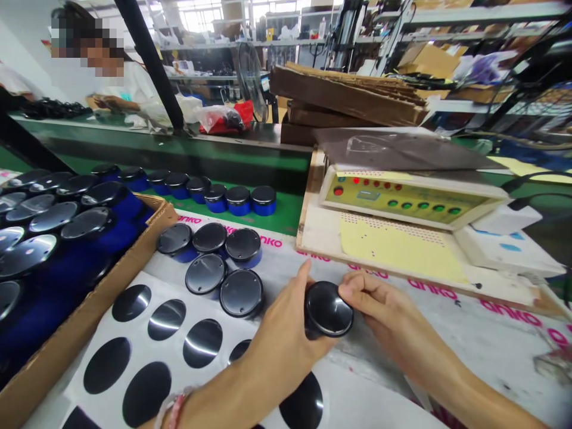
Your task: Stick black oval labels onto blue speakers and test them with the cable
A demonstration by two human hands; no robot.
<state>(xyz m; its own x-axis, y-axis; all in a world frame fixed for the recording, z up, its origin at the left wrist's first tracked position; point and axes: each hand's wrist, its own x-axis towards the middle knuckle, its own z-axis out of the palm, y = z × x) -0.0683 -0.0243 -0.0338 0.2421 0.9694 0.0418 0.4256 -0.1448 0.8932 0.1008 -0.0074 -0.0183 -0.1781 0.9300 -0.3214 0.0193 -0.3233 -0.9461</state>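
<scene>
A black-lidded jar (pixel 328 308) is held just above the worktop (pixel 491 357), tilted with its lid facing up and right. Its body runs down into the left hand (pixel 281 339), which wraps around it, while the right hand (pixel 384 304) pinches the lid's rim.

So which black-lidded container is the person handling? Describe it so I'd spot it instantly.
Find the yellow-green control panel. In front of it, on the pink-lettered white mat, five black-lidded containers stand clustered. The container you want is just right of them, the only one held, between the left hand and right hand.
</scene>
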